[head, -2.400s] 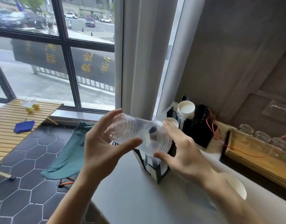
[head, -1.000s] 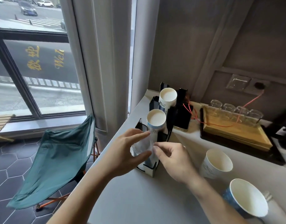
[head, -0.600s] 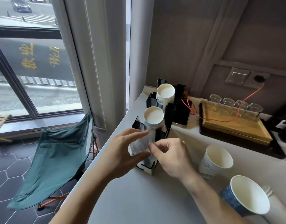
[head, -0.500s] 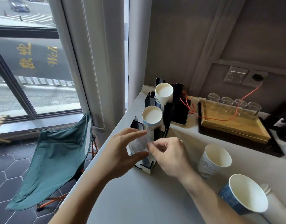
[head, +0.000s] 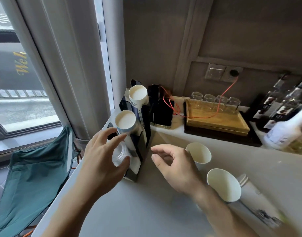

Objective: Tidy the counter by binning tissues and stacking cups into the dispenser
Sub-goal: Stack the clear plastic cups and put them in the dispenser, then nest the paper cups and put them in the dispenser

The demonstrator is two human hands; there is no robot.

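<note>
A black cup dispenser point(head: 144, 134) stands at the counter's left end, with two stacks of white paper cups point(head: 126, 120) rising from its rear slots. A stack of clear plastic cups point(head: 119, 155) sits in the front slot. My left hand point(head: 102, 161) curls around that clear stack, thumb and fingers touching it. To its right, my right hand point(head: 174, 165) hovers above the counter with fingers apart and nothing in it. Two loose white paper cups stand right of that hand, the farther one point(head: 198, 153) and the nearer one point(head: 223, 184).
A wooden tray point(head: 215, 118) with several glass jars sits at the back, crossed by a red cable. A white bottle point(head: 283, 132) and dark boxes stand at the far right. A lying bottle point(head: 259, 207) rests near the front right. A green folding chair point(head: 32, 175) is below the counter's left edge.
My right hand has let go of the clear cup stack and drawn back to the right, fingers spread. My left hand stays on the stack, which sits lower in the front slot.
</note>
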